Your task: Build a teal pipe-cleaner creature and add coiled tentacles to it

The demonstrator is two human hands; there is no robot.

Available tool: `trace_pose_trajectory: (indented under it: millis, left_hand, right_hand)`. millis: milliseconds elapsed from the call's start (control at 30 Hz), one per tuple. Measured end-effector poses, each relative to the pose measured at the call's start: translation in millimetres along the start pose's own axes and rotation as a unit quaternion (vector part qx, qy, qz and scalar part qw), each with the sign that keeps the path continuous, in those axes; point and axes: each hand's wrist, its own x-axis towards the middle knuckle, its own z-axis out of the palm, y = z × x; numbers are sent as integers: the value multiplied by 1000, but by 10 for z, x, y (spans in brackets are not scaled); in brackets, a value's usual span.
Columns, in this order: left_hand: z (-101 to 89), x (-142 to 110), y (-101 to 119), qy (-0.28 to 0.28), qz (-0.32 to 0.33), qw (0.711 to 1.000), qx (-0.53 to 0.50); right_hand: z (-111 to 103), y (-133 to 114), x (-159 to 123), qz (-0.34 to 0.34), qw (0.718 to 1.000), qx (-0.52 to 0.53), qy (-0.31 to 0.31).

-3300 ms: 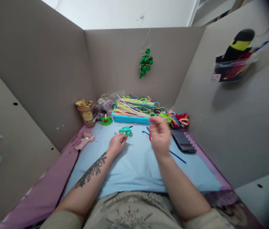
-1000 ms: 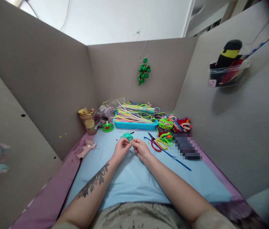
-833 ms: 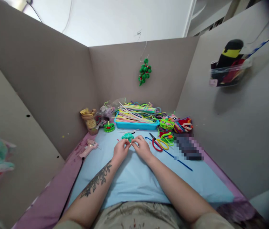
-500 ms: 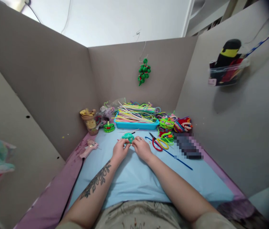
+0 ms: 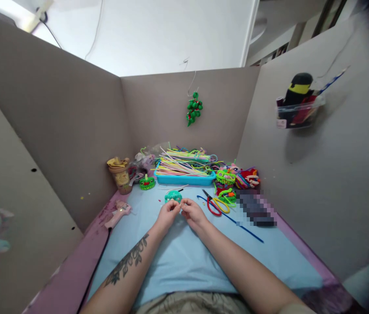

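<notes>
My left hand (image 5: 167, 215) and my right hand (image 5: 193, 213) meet fingertip to fingertip over the light blue mat (image 5: 187, 257). Both are closed in a pinch on something too small to make out. A small teal pipe-cleaner figure (image 5: 173, 196) lies on the mat just beyond my left fingers, apart from them as far as I can tell. Scissors with red and yellow handles (image 5: 215, 204) lie to the right of my right hand.
A blue tray of pipe cleaners (image 5: 184, 171) stands at the back. Bright pipe-cleaner figures (image 5: 236, 178) are piled at the back right. A pink glue gun (image 5: 117, 212) lies on the left, and a long blue pipe cleaner (image 5: 243, 224) on the right. Grey partition walls (image 5: 56, 117) enclose the desk.
Three seconds ago my right hand was raised and blurred over the mat while the left touched the teal figure. Both hands have since come together in a pinch. The camera has tilted up slightly.
</notes>
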Motion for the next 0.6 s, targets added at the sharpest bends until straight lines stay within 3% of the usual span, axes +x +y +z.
trace_pose_trajectory:
  millis: [100,167,300,400,500,600]
  left_hand:
    - [-12,3,-21,16,12,1000,23]
    - [-54,-10,-18,49,44,991,116]
    - [-130,-75,38,76,123,933,328]
    - [-137,-106,72,63,145,901,404]
    - [-127,-106,73,59,148,880,447]
    - [-123,-101,67,56,151,867,472]
  right_hand:
    - [-9,-11,-3,25,1000,6,-13]
    - [-31,-57,-12,-31,996,-86,-14]
    - [-87,-131,-31,-203,924,-324,16]
    - [-115,-117,-29,-227,890,-395,21]
    - [-126,-92,-16,-207,894,-396,21]
    - [-117,-100,-19,-132,936,-326,-3]
